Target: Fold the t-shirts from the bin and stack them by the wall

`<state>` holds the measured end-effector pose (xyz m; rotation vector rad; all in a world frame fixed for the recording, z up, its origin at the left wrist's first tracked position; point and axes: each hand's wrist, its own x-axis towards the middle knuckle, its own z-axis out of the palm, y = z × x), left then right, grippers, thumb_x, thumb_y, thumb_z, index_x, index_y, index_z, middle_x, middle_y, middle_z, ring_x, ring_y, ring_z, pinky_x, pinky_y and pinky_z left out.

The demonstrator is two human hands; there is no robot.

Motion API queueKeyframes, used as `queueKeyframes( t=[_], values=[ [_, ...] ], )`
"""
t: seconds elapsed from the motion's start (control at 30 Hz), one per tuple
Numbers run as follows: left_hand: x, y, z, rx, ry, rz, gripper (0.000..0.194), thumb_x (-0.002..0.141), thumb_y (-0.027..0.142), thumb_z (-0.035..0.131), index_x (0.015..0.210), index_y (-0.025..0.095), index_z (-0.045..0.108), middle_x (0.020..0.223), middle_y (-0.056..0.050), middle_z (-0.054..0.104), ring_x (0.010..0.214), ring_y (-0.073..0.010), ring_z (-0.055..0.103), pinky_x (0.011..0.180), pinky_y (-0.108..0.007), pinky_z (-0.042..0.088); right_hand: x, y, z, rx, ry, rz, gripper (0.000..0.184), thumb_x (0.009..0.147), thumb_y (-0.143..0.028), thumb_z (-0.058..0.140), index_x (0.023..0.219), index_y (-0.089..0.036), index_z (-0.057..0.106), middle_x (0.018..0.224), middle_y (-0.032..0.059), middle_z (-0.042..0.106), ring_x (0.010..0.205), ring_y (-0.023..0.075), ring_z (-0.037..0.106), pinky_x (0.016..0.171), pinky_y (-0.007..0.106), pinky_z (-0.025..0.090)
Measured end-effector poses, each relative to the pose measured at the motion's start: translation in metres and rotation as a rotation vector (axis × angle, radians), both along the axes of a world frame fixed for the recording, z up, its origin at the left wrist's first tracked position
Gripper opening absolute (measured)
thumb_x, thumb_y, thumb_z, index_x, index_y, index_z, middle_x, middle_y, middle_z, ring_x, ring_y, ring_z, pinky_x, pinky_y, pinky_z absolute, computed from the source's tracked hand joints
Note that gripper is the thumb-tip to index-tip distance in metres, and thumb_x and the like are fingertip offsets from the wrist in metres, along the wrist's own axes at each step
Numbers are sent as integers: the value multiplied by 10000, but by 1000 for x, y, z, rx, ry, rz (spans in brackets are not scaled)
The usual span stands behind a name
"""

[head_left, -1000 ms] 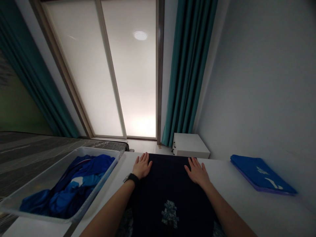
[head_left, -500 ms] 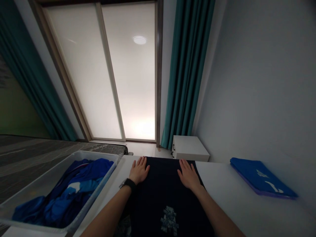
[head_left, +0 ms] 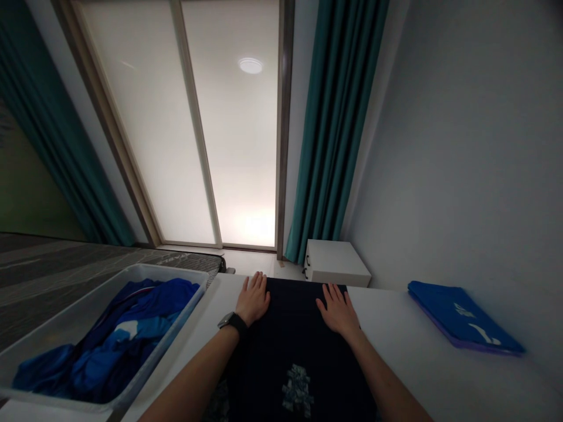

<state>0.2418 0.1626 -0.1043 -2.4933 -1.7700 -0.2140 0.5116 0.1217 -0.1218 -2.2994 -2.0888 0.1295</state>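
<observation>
A dark navy garment (head_left: 299, 328) lies spread on a white table (head_left: 404, 334), with a pale printed patch (head_left: 298, 390) near its lower middle. My left hand (head_left: 253, 299) rests flat at the far end of the garment, over its left edge, and holds nothing. A black-strapped watch (head_left: 229, 322) circles that wrist. My right hand (head_left: 338, 309) lies flat on the cloth near its far right edge, fingers apart. Neither hand grips the fabric. My forearms hide part of the garment's sides.
On the left, a white plastic tray (head_left: 176, 271) holds crumpled blue clothes (head_left: 132, 328). A folded blue garment (head_left: 461, 319) lies on the table's right. Beyond stand a white cabinet (head_left: 336, 262) and a grey bed (head_left: 88, 258).
My right hand sits further left than one second ago, closer to my left hand. The whole view has shifted slightly.
</observation>
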Motion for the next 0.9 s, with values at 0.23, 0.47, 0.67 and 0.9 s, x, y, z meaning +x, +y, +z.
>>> queueKeyframes(
  t=[0.23, 0.47, 0.67, 0.9],
  values=[
    [56, -14, -5, -19, -62, -248, 568, 984, 414, 319, 1508, 194, 328, 1583, -47, 293, 1460, -210, 243, 1190, -401, 202, 0, 1, 2, -1, 3, -3, 700, 972, -538, 184, 1544, -135, 212, 1622, 78, 135, 1489, 215, 76, 1182, 432, 28],
    [9, 4, -11, -75, -37, 31, 582, 988, 402, 283, 1497, 128, 347, 1571, -99, 297, 1462, -245, 241, 1176, -456, 208, 1, 0, 1, -25, 19, -7, 697, 971, -527, 191, 1548, -136, 190, 1626, 74, 111, 1491, 211, 45, 1181, 445, -2],
    [-1, 3, -11, -71, -28, 65, 601, 989, 423, 278, 1503, 114, 327, 1579, -109, 273, 1473, -251, 202, 1180, -473, 180, -2, 12, 11, -80, 41, -24, 705, 954, -485, 258, 1524, -71, 251, 1605, 138, 181, 1479, 267, 132, 1172, 494, 85],
    [-1, 1, -9, -50, -45, 39, 581, 984, 461, 304, 1507, 211, 333, 1608, -74, 202, 1483, -271, 157, 1170, -502, 177, -66, 17, 18, 15, 83, 236, 622, 966, -347, 204, 1540, -107, 217, 1620, 50, 146, 1488, 163, 65, 1190, 385, 3]
  ],
)
